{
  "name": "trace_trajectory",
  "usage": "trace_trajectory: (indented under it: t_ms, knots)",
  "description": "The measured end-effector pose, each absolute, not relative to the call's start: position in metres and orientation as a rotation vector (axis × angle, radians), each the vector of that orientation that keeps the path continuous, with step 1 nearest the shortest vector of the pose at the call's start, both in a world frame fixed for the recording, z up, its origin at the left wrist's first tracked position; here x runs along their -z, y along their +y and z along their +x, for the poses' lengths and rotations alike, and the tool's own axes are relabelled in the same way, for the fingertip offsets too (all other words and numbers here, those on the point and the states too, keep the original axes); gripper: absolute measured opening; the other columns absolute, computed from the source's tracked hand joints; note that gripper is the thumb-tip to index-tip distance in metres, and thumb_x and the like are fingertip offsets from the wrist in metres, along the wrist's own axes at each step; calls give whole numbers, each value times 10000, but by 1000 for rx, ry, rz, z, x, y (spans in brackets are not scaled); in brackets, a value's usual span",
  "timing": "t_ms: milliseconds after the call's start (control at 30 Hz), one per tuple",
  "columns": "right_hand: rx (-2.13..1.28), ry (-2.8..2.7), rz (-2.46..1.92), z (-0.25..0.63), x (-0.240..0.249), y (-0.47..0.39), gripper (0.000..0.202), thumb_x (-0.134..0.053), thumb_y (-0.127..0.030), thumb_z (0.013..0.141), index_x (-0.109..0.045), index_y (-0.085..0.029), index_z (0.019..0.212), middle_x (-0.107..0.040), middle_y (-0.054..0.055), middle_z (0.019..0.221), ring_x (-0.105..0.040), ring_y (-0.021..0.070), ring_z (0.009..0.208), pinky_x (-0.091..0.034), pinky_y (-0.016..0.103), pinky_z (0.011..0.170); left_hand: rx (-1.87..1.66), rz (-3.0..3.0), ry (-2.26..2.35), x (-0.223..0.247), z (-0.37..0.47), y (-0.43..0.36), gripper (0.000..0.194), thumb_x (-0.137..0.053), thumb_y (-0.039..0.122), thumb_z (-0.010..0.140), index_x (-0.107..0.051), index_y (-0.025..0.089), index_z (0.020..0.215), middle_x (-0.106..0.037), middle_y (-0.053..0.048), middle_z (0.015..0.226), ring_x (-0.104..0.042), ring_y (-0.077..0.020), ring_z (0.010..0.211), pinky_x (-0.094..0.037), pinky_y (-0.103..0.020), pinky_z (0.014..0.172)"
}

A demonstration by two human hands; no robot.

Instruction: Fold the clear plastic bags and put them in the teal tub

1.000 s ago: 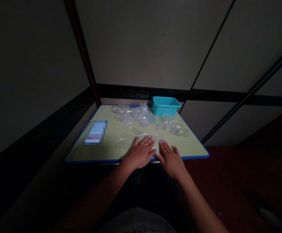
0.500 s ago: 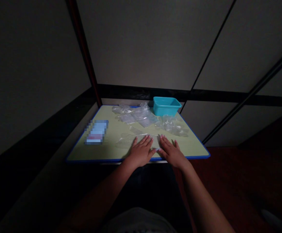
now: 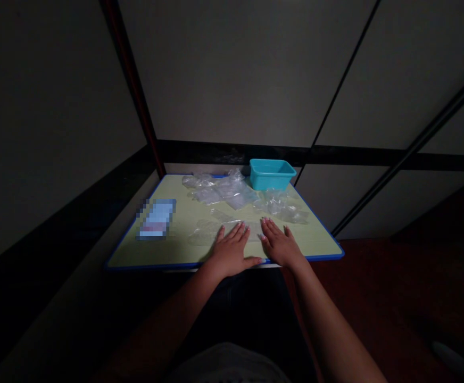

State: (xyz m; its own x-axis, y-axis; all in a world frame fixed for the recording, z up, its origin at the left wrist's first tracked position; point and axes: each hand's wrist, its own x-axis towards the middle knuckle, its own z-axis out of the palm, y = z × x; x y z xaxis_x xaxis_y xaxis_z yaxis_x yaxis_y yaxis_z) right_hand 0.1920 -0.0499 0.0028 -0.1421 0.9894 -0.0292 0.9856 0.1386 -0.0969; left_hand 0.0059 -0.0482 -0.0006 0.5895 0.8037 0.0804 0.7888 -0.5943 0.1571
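A clear plastic bag (image 3: 204, 232) lies spread flat near the front edge of the small table (image 3: 136, 254). My left hand (image 3: 232, 250) presses on it palm down, fingers stretched out and thumb pointing right along the table edge. To its right, my right hand (image 3: 280, 243) also lies flat with fingers extended, at the bag's right end. Neither hand grips anything. Parts of the bag are hidden under my hands.
Crumpled clear plastic bags (image 3: 232, 190) lie at the back of the table, with more crumpled plastic (image 3: 283, 206) at the right. A turquoise basket (image 3: 270, 182) stands at the back right. A blurred-out phone-like object (image 3: 158, 219) lies left. Panelled walls (image 3: 232, 80) enclose the table.
My right hand has slid slightly forward, and its thumb has parted from my left thumb. My left thumb has swung down toward the table edge. The bag stays in about the same place.
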Motion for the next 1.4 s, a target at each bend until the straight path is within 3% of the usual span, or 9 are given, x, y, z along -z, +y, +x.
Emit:
trace_trajectory:
  t_ms: [167,333,633,833,1133,1400]
  knots:
    - [-137,-2362,-2026,194,-3,-49,562,-206,-348,961,-166,-187,1498,-168,65,1552,-152,177,1428,-156,529,1119,-244,2721,1267,-10,20,-49,850,-272,727,850,-212,167,1486,-173,-106,1554,-129,-257,1437,-80,-562,1130]
    - [-90,-2412,-1997,197,0,-49,565,-218,-343,958,-205,-149,1489,-179,81,1547,-159,183,1427,-173,523,1119,-303,2729,1248,-15,44,-46,727,-182,610,925,-181,159,1495,-180,-80,1557,-125,-243,1438,-86,-531,1142]
    - [-90,-2414,-1951,201,6,-46,572,-255,-329,943,-181,-214,1498,-209,79,1545,-191,217,1419,-191,550,1107,-204,2599,1309,-14,54,-41,860,-119,665,894,-170,40,1483,-138,-152,1552,-86,-255,1442,-85,-486,1152]
    - [-89,-2425,-1968,201,8,-45,561,-245,-315,946,-210,-187,1492,-216,94,1541,-177,206,1423,-179,541,1113,-262,2611,1250,-14,58,-37,789,-101,633,910,-184,103,1489,-143,-86,1561,-105,-226,1442,-75,-510,1152]
    - [-65,-2438,-2020,197,4,-47,589,-265,-326,937,-183,-160,1496,-159,75,1554,-162,199,1427,-182,523,1119,-225,2531,1308,-10,63,-32,798,-58,639,905,-123,110,1499,-133,-83,1563,-118,-218,1440,-74,-517,1150]
    - [-24,-2447,-2055,195,4,-47,572,-240,-311,935,-225,-158,1485,-161,70,1556,-166,197,1426,-192,527,1116,-201,2542,1412,-9,59,-34,768,-54,625,913,-194,139,1490,-167,-58,1560,-111,-201,1441,-102,-509,1149]
